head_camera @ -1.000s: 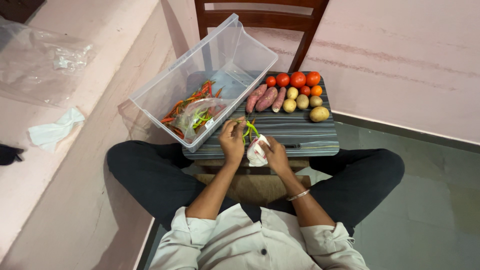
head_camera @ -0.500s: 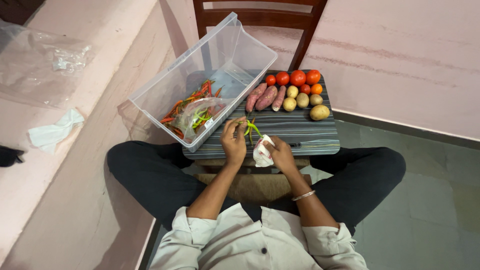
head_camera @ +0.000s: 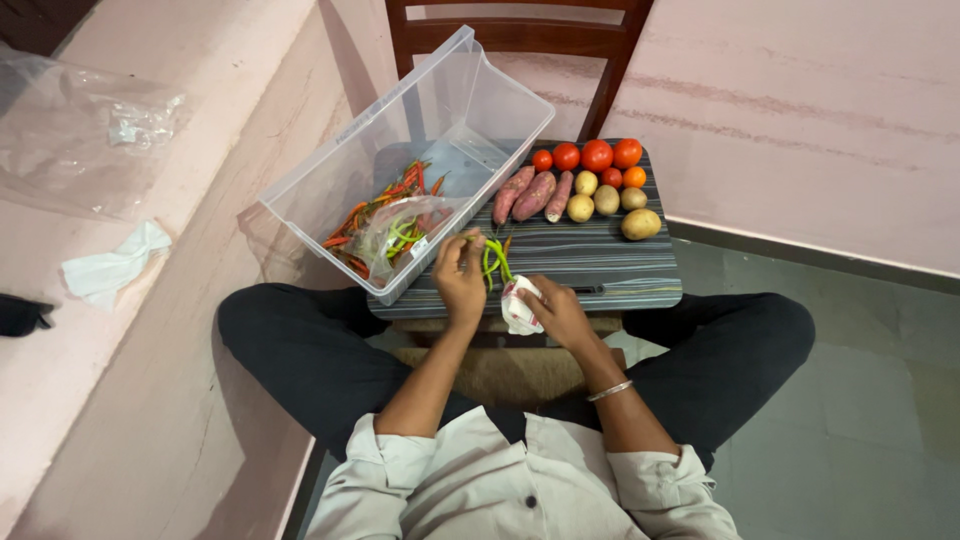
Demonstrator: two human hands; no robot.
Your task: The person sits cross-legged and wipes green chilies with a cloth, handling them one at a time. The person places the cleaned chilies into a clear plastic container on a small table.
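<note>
We see the left hand (head_camera: 460, 282) has edged towards the clear plastic bin; the thin green chillies (head_camera: 491, 258) it pinches now hang straighter; the right hand (head_camera: 560, 313) with the crumpled white cloth (head_camera: 519, 304) has slid slightly closer

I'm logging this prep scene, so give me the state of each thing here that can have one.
Clear plastic bin: tipped on its side, open, chillies and a plastic bag inside.
Green chillies: pinched by the left hand.
White cloth: crumpled in the right hand.
Tomatoes: whole, grouped on the board.
Potatoes: whole, unpeeled.
Sweet potatoes: whole, lying side by side.
</note>
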